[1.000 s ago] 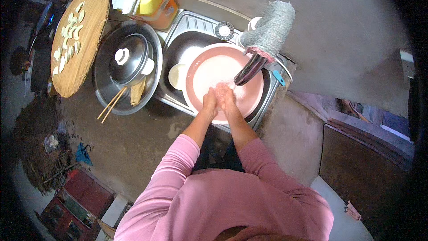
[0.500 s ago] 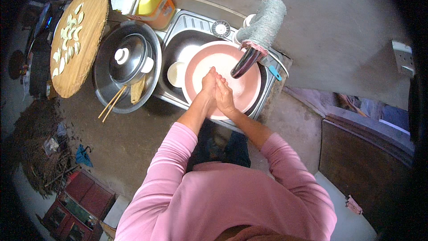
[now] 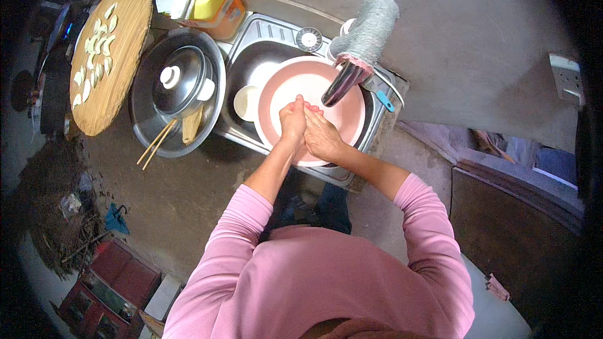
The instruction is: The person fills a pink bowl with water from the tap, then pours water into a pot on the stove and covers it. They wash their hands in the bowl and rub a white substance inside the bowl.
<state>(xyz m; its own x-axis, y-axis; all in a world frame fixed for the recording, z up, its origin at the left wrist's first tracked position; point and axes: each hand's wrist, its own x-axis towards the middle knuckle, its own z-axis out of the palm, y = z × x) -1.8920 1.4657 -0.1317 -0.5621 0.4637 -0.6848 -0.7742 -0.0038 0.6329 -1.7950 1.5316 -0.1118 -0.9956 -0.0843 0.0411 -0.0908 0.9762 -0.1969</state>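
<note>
My left hand [image 3: 291, 120] and my right hand [image 3: 323, 136] are pressed together over the near part of a pink basin [image 3: 269, 97]. The left thumb points up and its reddish fingertips show beyond the right hand. My right fingers lie against the left palm, partly hidden. Between the palms I can make out no object. The basin, pale inside, sits in a stainless steel sink [image 3: 235, 75]. Just beyond my hands the dark shiny end of a tap [image 3: 342, 88] hangs over the basin, its upper part wrapped in a grey knitted cloth [image 3: 372, 28].
Left of the sink, a metal bowl [image 3: 143, 116] holds a lidded pot [image 3: 183, 91] and chopsticks [image 3: 156, 144]. Farther left is a round wooden board [image 3: 125, 44] with several pale dumpling-like pieces. Behind stands a yellow pump bottle [image 3: 213, 0]. A drain strainer [image 3: 309, 39] lies at the sink's back.
My hands have shifted slightly against each other, the right one turning more on its side with its elbow moved outward. The basin and tap stay in place.
</note>
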